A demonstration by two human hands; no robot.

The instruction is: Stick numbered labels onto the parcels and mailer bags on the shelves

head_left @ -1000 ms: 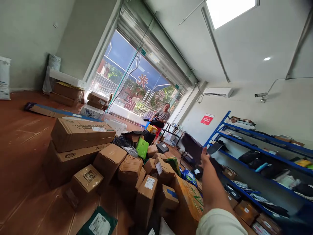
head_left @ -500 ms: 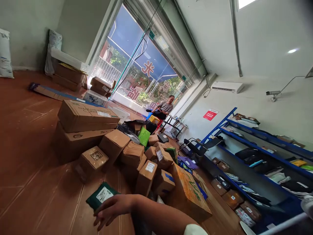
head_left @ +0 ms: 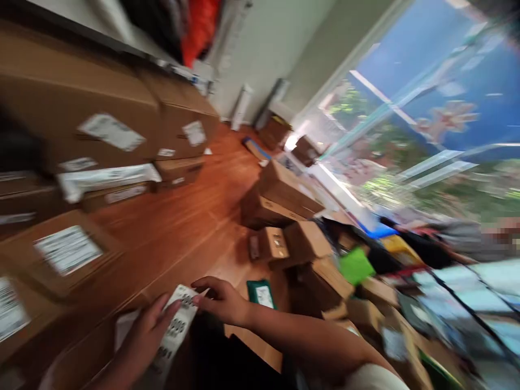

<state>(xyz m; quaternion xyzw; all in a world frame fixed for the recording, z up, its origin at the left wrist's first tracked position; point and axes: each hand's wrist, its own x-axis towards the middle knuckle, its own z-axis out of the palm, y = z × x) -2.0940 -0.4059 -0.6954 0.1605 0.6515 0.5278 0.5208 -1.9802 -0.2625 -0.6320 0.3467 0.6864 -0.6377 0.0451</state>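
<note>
A white strip of printed number labels [head_left: 175, 331] lies along the fingers of my left hand [head_left: 144, 336], the thumb pressed on its face. At the strip's upper end, my right hand [head_left: 227, 302] pinches the edge between thumb and bent fingers. Some of the printed digits are blurred. Just beyond my right hand, a dark green packet [head_left: 255, 292] with a white label lies on the floor, apart from the fingers. Beneath my hands, dark clothing and an open-looking cardboard edge [head_left: 105, 338] are partly hidden.
Large labelled cartons [head_left: 122, 108] are stacked along the left, with a long white parcel [head_left: 111, 180] among them. A pile of brown boxes [head_left: 309, 241] and a bright green packet [head_left: 356, 265] fills the right. Another person [head_left: 450, 238], blurred, is near the window.
The view has swung left, bringing the carton stacks in. My right hand has left the green packet and joined my left hand, now visible with the label strip.
</note>
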